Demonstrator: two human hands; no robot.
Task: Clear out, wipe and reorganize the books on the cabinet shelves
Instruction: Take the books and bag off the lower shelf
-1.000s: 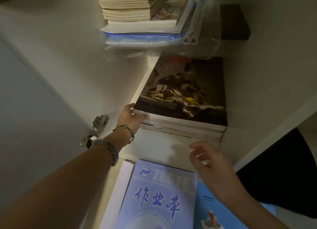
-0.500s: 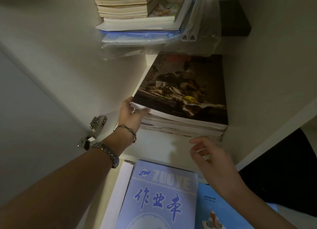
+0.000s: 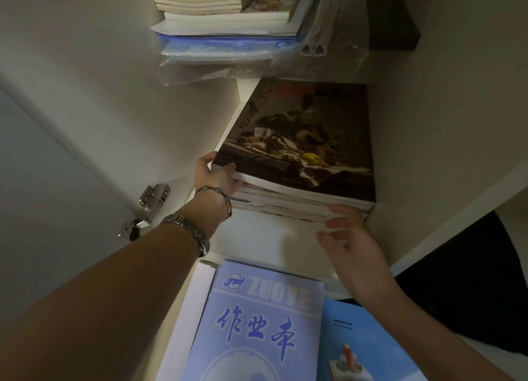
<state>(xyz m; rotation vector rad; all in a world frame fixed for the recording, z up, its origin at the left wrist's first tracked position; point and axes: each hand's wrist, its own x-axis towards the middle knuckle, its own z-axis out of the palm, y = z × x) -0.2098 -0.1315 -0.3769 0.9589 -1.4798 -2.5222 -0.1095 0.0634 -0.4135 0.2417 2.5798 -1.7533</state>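
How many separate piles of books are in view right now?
3. One pile on the upper shelf, one pile on the middle shelf gripped by the left hand, and one pile at the bottom. More may be hidden out of frame.

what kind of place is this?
Probably a home or study storage cabinet: white shelves hold flat stacks of books, a metal door hinge sits at the left, and a blue "ZUOYE" exercise book lies below.

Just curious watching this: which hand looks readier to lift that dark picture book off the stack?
The left, probably. The left hand already grips the near left corner of the dark picture book, thumb on the cover. The right hand is open by the stack's lower front edge, gripping nothing.
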